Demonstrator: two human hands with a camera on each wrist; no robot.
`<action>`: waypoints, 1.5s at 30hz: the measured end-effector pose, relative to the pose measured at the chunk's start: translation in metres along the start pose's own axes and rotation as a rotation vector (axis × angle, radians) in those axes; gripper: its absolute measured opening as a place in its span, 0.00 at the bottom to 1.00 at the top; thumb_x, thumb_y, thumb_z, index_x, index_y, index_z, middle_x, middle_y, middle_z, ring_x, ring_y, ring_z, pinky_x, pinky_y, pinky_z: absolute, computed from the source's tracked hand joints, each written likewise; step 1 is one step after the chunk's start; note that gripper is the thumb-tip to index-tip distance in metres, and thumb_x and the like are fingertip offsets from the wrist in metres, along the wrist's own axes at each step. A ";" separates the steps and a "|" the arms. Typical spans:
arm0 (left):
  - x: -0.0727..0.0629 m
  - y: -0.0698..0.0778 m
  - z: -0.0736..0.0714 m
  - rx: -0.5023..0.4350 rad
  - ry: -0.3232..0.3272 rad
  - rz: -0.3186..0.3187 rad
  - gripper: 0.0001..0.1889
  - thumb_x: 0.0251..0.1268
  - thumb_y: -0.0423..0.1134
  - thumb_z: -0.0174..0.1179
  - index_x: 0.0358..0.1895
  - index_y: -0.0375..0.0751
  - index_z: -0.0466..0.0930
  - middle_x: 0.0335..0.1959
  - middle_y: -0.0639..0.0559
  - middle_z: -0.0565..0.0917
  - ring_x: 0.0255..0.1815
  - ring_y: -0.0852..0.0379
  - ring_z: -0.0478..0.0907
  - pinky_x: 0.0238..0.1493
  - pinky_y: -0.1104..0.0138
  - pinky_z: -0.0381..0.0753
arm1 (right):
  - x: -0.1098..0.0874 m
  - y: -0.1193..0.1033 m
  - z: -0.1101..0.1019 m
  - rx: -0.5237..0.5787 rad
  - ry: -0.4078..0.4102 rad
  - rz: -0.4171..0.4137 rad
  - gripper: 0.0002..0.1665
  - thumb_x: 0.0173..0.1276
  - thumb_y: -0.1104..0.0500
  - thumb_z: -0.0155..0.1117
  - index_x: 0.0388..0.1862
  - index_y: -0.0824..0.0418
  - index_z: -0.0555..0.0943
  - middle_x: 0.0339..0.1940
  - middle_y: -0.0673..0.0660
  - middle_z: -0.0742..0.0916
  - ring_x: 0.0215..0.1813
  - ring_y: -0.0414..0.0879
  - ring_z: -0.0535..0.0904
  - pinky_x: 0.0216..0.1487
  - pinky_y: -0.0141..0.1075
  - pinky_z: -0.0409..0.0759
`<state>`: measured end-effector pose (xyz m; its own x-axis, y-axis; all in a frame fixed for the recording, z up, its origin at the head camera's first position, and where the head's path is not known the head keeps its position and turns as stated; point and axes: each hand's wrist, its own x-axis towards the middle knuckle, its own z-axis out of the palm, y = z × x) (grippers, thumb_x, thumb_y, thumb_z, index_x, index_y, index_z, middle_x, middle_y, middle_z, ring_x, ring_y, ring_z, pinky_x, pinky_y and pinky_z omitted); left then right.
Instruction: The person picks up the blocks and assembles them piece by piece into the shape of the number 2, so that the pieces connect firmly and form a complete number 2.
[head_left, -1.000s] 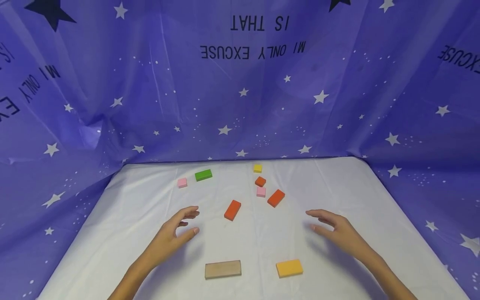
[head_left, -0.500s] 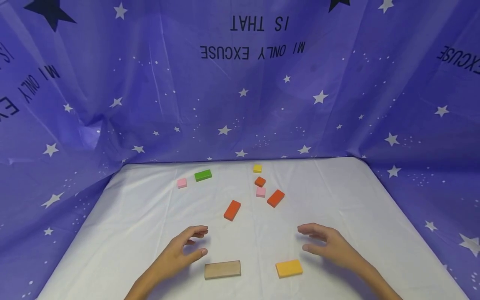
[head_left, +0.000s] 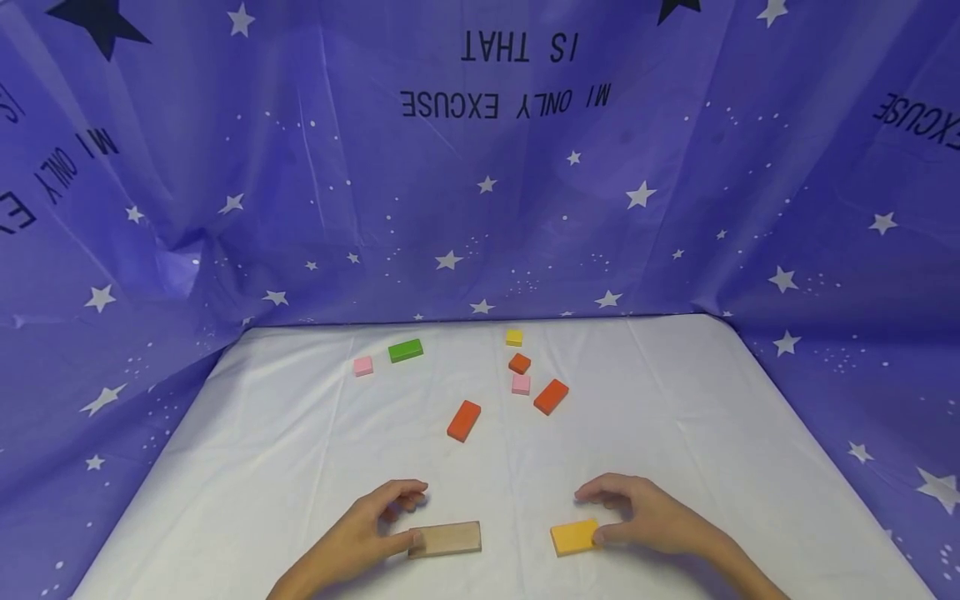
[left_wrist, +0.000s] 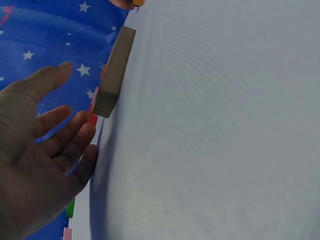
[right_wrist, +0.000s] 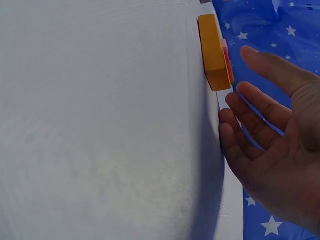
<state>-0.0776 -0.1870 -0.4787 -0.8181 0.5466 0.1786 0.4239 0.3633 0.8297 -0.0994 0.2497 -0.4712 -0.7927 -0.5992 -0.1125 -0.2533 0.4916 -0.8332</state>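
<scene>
A brown wooden block (head_left: pixel 448 540) lies flat near the front of the table, with my left hand (head_left: pixel 367 533) at its left end. In the head view the left thumb overlaps that end, but the left wrist view shows a gap between the fingers and the block (left_wrist: pixel 116 72). To the right lies a yellow-orange block (head_left: pixel 573 537). My right hand (head_left: pixel 652 518) is at its right end, thumb overlapping it in the head view. In the right wrist view the thumb and loosely bent fingers stand apart from the orange block (right_wrist: pixel 212 52). Both hands hold nothing.
Farther back on the white cloth (head_left: pixel 262 433) lie two red-orange blocks (head_left: pixel 464 421), a small orange block (head_left: pixel 520 363), two pink blocks (head_left: pixel 363 367), a small yellow block (head_left: pixel 513 337) and a green block (head_left: pixel 406 351). A purple star-print curtain (head_left: pixel 525 225) surrounds the table.
Both hands have come back toward the table's front edge and inward, the left to the brown block and the right to the yellow-orange one. The blocks have stayed put.
</scene>
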 end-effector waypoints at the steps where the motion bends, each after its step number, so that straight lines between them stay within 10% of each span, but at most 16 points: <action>1: 0.000 -0.001 0.001 -0.007 -0.011 -0.011 0.28 0.67 0.46 0.66 0.64 0.36 0.72 0.53 0.50 0.82 0.51 0.52 0.78 0.53 0.64 0.79 | 0.000 0.000 0.001 -0.010 -0.001 -0.005 0.25 0.62 0.48 0.74 0.58 0.50 0.82 0.55 0.46 0.84 0.59 0.41 0.77 0.62 0.34 0.74; 45: 0.011 -0.010 0.015 0.087 -0.124 0.068 0.14 0.64 0.40 0.69 0.52 0.51 0.84 0.48 0.66 0.81 0.48 0.64 0.76 0.49 0.67 0.78 | 0.003 -0.001 0.008 -0.132 -0.049 -0.002 0.17 0.59 0.44 0.75 0.48 0.37 0.84 0.46 0.35 0.83 0.54 0.39 0.73 0.60 0.43 0.72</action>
<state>-0.0853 -0.1731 -0.4929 -0.7342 0.6594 0.1616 0.5132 0.3833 0.7679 -0.0970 0.2429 -0.4748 -0.7650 -0.6287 -0.1396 -0.3282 0.5671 -0.7554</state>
